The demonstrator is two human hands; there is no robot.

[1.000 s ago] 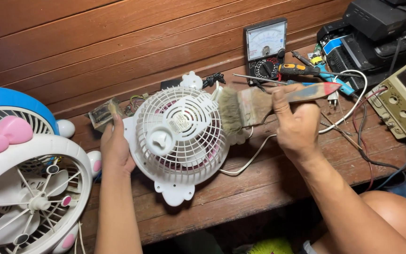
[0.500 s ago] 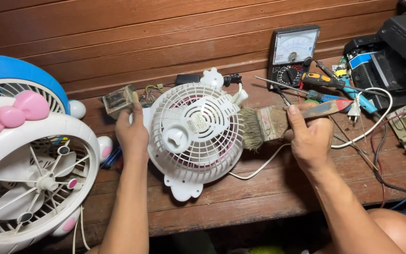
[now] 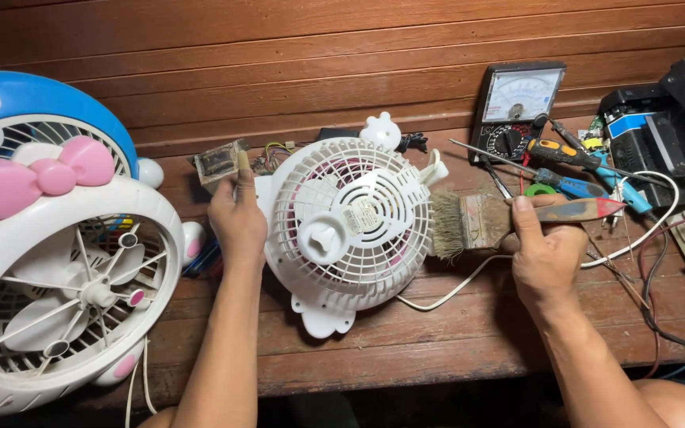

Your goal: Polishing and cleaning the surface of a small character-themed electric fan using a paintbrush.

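Centrally, small pale rectangular label (image 3: 366, 215) on white fan grille (image 3: 350, 222).

Wood plank wall (image 3: 279, 47) fills the top of the frame, boards running horizontally, dark reddish-brown, scuffed in places. Below it a worn wooden bench top (image 3: 406, 349), same plank build, paler and scratched near the front edge. Bottom edge drops into dark shadow. Light is even and soft, no hard shadows. No windows in view.
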